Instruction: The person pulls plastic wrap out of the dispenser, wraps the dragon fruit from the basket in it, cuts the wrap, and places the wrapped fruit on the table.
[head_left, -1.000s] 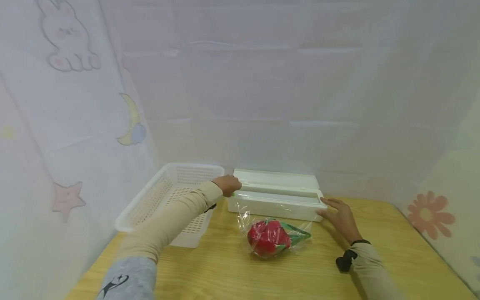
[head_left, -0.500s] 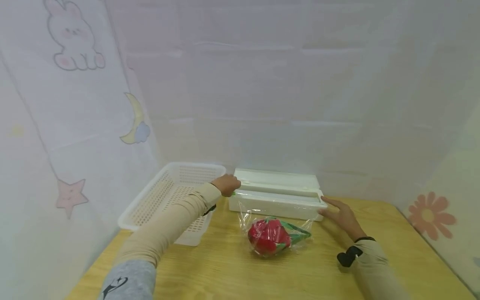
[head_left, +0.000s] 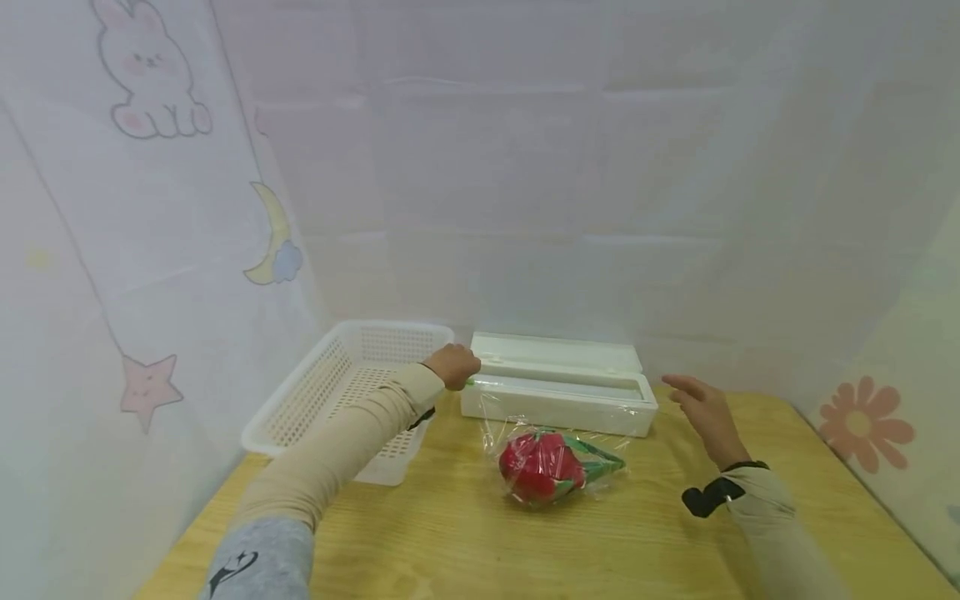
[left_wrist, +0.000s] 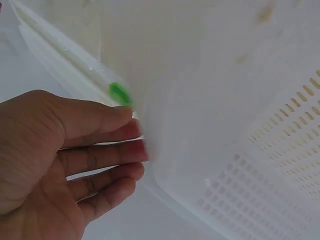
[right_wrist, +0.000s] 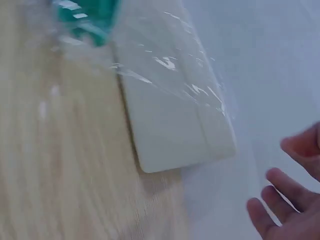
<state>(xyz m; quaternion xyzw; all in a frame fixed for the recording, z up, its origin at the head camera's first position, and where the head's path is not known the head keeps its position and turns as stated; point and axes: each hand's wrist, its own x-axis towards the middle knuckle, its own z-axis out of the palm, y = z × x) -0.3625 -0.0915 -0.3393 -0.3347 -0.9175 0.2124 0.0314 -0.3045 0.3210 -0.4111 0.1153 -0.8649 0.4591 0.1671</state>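
Note:
A long white cling film dispenser [head_left: 558, 412] lies on the table with its lid [head_left: 555, 353] raised. My left hand [head_left: 453, 367] is at its left end. In the left wrist view, thumb and index fingertips pinch at the edge of the green slider [left_wrist: 119, 94]. Clear cling film [head_left: 491, 429] spreads from the dispenser's front over a red rounded thing with green leaf-like parts [head_left: 542, 465]. My right hand [head_left: 708, 421] hovers just off the dispenser's right end, fingers apart and holding nothing.
A white perforated plastic basket [head_left: 258, 433] stands at the left, under my left forearm. Behind the dispenser rises a pale fabric backdrop [head_left: 510, 192]. The wooden table [head_left: 487, 550] extends to the right toward a flower-printed side sheet [head_left: 858, 423].
My right hand has let go of the dispenser's right end and moved away to the right. The left hand stays at the left end; the film and red thing have barely moved.

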